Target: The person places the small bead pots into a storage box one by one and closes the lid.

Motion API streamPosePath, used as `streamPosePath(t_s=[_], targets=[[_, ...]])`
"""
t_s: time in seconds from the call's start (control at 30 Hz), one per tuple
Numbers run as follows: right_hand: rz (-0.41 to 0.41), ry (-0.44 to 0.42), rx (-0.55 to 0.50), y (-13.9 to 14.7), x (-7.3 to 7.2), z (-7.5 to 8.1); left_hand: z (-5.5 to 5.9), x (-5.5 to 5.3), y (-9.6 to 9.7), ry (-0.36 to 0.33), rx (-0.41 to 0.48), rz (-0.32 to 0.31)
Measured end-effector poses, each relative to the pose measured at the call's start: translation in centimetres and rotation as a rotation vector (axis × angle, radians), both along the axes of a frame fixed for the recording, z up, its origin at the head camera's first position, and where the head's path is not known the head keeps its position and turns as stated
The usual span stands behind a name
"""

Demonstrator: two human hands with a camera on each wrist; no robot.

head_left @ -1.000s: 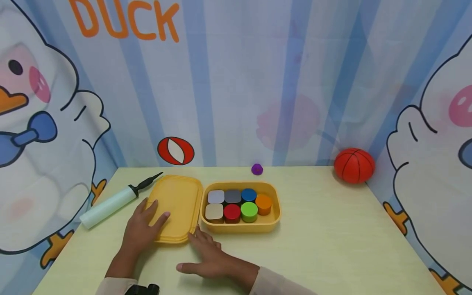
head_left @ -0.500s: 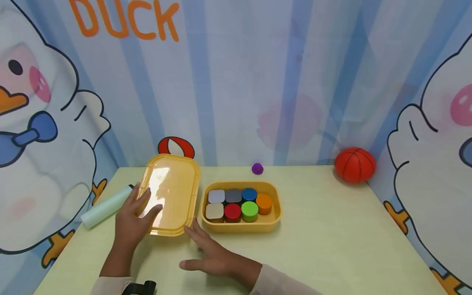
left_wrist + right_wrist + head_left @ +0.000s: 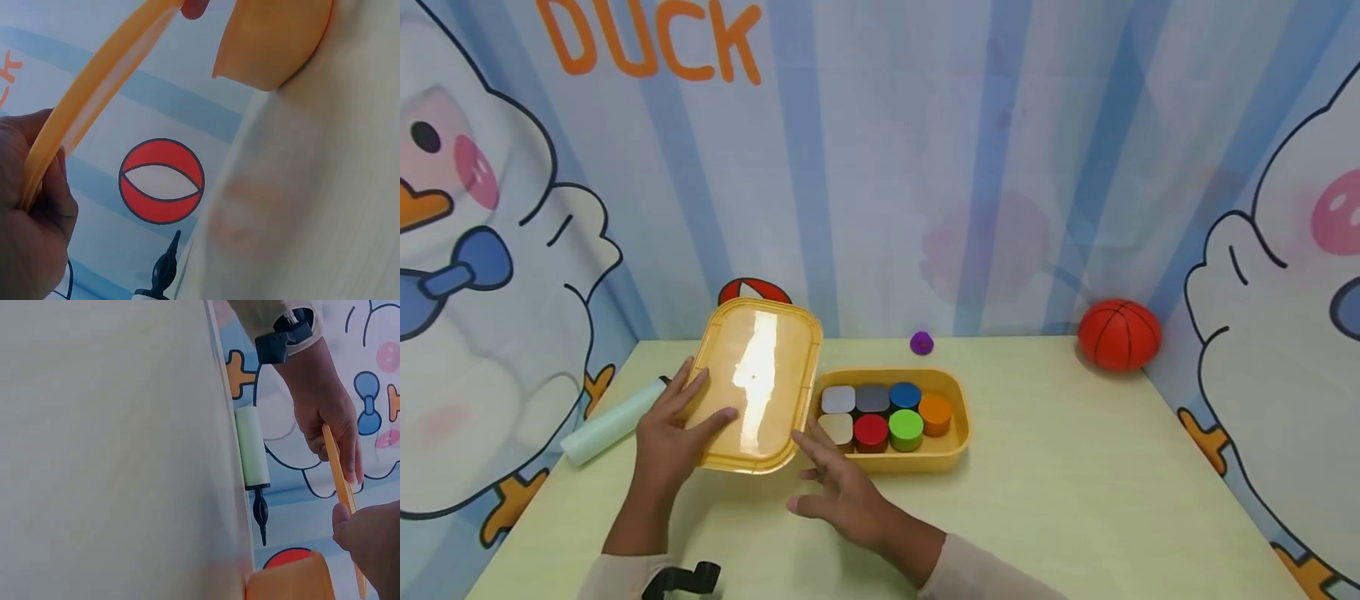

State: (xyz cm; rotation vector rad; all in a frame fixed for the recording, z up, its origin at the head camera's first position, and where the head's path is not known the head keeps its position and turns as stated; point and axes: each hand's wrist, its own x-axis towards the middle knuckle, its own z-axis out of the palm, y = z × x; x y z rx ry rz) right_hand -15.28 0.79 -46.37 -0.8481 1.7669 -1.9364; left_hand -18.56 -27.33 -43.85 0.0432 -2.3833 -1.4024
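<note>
A yellow plastic lid (image 3: 752, 383) is raised and tilted above the table, light glaring off its face. My left hand (image 3: 672, 433) grips its left edge, thumb on the near face; in the left wrist view the lid (image 3: 94, 94) is pinched between thumb and fingers. At the lid's lower right edge are the fingertips of my right hand (image 3: 842, 487), its thumb held apart below. Just right of the lid sits the yellow container (image 3: 917, 462), partly overlapped by my right fingers. It holds several capped pots, among them red (image 3: 871, 433), green (image 3: 906, 430) and orange (image 3: 936, 414).
A pale green hand pump (image 3: 613, 423) lies at the left, its black nozzle hidden behind the lid in the head view. Toward the back are a small purple object (image 3: 922, 342) and a red ball (image 3: 1120, 335) at the right corner. A duck-print curtain surrounds the table.
The lid has risen off the table, tilted up toward me and shifted slightly right, now close to the container's left end. Both hands have moved with it. The container stays put.
</note>
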Motion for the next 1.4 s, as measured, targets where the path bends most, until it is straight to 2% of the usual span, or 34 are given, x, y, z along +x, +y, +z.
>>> streamPosePath(t_s=[0.2,0.37,0.47,0.63,0.77,0.83,0.93,1.0,1.13,1.4], targets=[[-0.104,-0.041,-0.084,0.7,-1.8,0.8,0.0,-0.3,1.1,-0.01,0.137,-0.123],[-0.237,-0.034,-0.063,2.4,-4.3,1.9,0.0,-0.9,2.2,-0.022,0.158,-0.194],[-0.301,-0.04,-0.064,3.8,-6.2,2.8,-0.1,-1.3,2.5,-0.052,0.136,-0.244],[-0.34,-0.109,-0.069,6.1,-9.0,3.9,0.0,-2.2,2.9,-0.087,0.047,-0.319],[-0.354,-0.11,-0.021,7.3,-10.0,4.4,0.5,-3.1,3.2,-0.079,-0.038,-0.363],[-0.379,-0.115,-0.016,7.7,-10.2,4.6,0.7,-3.4,3.3,-0.072,-0.049,-0.381],[-0.435,-0.129,-0.044,8.3,-10.2,5.0,1.1,-3.5,3.4,-0.082,-0.045,-0.376],[-0.465,-0.132,-0.076,8.7,-10.4,5.1,1.3,-3.2,3.6,-0.106,0.002,-0.365],[-0.511,-0.146,-0.163,9.7,-10.6,4.9,1.4,-2.6,4.5,-0.175,0.063,-0.308],[-0.565,-0.123,-0.259,10.2,-10.6,4.3,1.8,-2.7,7.4,-0.202,0.007,-0.237]])
